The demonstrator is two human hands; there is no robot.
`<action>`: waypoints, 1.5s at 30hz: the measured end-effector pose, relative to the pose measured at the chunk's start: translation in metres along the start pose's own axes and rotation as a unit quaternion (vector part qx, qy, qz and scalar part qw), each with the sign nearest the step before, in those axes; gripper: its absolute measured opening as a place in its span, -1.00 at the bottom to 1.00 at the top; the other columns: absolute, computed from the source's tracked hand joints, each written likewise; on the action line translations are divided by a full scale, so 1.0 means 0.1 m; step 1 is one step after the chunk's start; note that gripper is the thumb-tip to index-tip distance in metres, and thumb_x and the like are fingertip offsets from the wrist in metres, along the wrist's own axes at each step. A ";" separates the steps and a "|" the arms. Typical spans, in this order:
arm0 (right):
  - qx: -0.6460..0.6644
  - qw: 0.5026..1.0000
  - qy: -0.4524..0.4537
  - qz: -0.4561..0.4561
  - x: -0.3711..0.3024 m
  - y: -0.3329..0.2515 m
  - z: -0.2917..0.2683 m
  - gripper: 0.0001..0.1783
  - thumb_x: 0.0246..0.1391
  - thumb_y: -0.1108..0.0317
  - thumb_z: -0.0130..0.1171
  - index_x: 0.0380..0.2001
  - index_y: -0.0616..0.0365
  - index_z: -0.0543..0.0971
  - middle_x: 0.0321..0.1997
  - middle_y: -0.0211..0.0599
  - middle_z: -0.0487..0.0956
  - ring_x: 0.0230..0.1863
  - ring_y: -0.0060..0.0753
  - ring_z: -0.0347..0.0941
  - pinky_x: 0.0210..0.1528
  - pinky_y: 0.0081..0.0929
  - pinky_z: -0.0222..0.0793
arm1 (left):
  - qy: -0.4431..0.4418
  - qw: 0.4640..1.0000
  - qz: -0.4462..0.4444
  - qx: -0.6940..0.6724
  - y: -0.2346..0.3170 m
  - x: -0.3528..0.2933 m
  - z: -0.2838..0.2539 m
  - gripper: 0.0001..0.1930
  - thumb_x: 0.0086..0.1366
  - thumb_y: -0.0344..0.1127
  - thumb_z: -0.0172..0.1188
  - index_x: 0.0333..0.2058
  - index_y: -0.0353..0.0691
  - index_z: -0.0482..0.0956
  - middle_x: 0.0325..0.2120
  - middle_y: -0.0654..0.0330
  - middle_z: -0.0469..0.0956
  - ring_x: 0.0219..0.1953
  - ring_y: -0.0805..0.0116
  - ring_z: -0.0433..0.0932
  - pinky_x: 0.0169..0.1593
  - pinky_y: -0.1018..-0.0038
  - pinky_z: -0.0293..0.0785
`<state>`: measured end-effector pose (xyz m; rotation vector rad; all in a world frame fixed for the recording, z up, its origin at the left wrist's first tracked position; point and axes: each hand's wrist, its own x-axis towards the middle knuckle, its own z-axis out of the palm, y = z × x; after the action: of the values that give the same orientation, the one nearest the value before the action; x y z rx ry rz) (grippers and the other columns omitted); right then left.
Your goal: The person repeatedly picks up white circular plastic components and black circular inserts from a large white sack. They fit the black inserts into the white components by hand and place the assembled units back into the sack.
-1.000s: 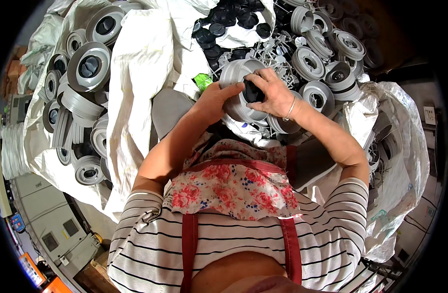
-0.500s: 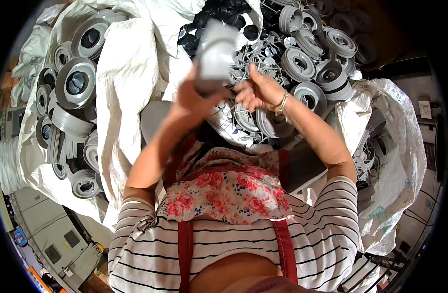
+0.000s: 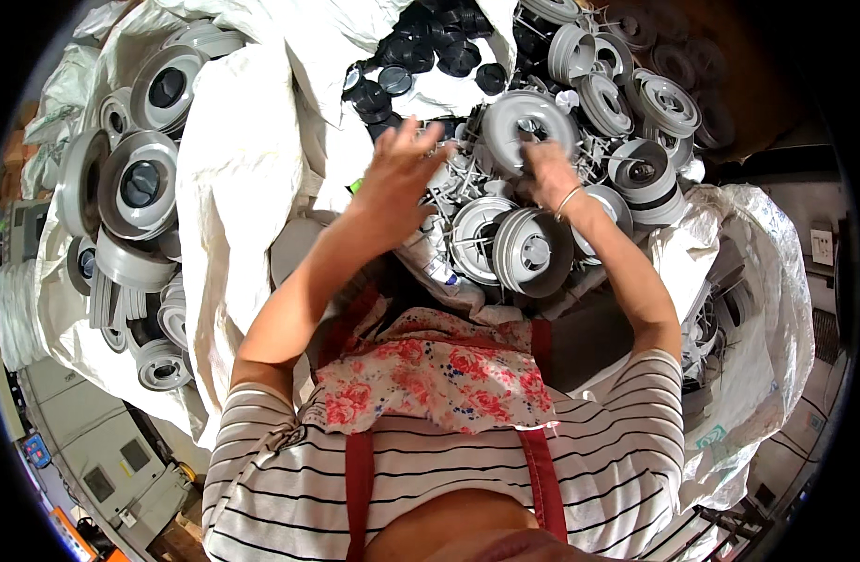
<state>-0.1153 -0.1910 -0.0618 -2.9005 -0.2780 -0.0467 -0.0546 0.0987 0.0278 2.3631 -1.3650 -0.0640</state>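
Note:
My left hand (image 3: 395,187) is held over the pile with its fingers spread and nothing in them. Below and beside it lie small pale grey stemmed plastic pieces (image 3: 453,178). My right hand (image 3: 554,176) has its fingers closed at the hub of a round grey plastic part (image 3: 501,131), a wide ringed disc with a dark centre; the fingertips are partly hidden in the hub. Close under that hand stand another grey ringed cup (image 3: 533,255) and a paler ringed part (image 3: 477,239).
A white woven sack (image 3: 238,140) on the left borders a heap of grey ringed parts with black centres (image 3: 141,184). Black caps (image 3: 411,51) lie at the far middle. More grey ringed parts (image 3: 669,103) are heaped at the right, beside another white sack (image 3: 767,272).
The blurred grey part has left my left hand, which is now spread. A grey ringed part newly shows on the left heap. My right hand has moved right onto a round part.

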 end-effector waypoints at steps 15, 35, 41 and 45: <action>-0.134 0.969 0.066 0.196 1.83 0.73 0.75 -0.27 -0.13 0.25 0.30 0.17 -0.08 0.30 0.20 -0.02 0.26 0.23 0.05 0.17 0.18 -0.18 0.25 | 0.128 0.719 -0.383 -0.565 -0.49 0.34 0.26 -0.50 -0.01 -0.23 0.43 -0.15 -0.37 0.48 -0.34 0.17 0.54 -0.35 0.41 0.54 -0.31 0.49 0.50; 0.096 0.982 0.072 -0.145 0.11 -1.02 -0.76 -0.30 -0.28 0.26 0.37 0.03 0.11 0.38 -0.07 -0.03 0.35 -0.03 0.05 0.31 0.02 -0.24 0.35 | 0.061 0.597 -0.269 -0.753 0.20 -0.09 0.17 -0.69 0.22 -0.24 0.21 -0.17 -0.34 0.50 -0.34 0.22 0.56 -0.29 0.43 0.56 -0.22 0.51 0.50; 0.205 0.975 0.038 -0.072 -0.18 -1.17 -0.89 -0.26 -0.31 0.22 0.42 0.03 0.12 0.41 -0.09 -0.02 0.38 -0.03 0.05 0.35 0.02 -0.29 0.37 | 0.023 0.561 -0.231 -0.795 0.41 -0.25 0.11 -0.63 0.21 -0.28 0.22 -0.08 -0.35 0.42 -0.27 0.17 0.53 -0.27 0.41 0.55 -0.19 0.46 0.53; 0.372 0.912 0.124 0.122 -0.21 -1.22 -0.64 -0.22 -0.19 -0.09 0.39 -0.11 0.42 0.48 -0.27 0.06 0.59 -0.28 -0.09 0.57 -0.21 -0.37 0.51 | 0.082 0.668 -0.239 -0.700 0.52 -0.37 0.20 -0.68 0.16 -0.27 0.28 -0.18 -0.30 0.46 -0.40 0.26 0.50 -0.42 0.51 0.48 -0.36 0.58 0.43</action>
<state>-0.1601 -0.0930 0.0267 -2.1155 0.1029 -0.2134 -0.1211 0.1001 0.0223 1.1778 -0.2000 -0.7323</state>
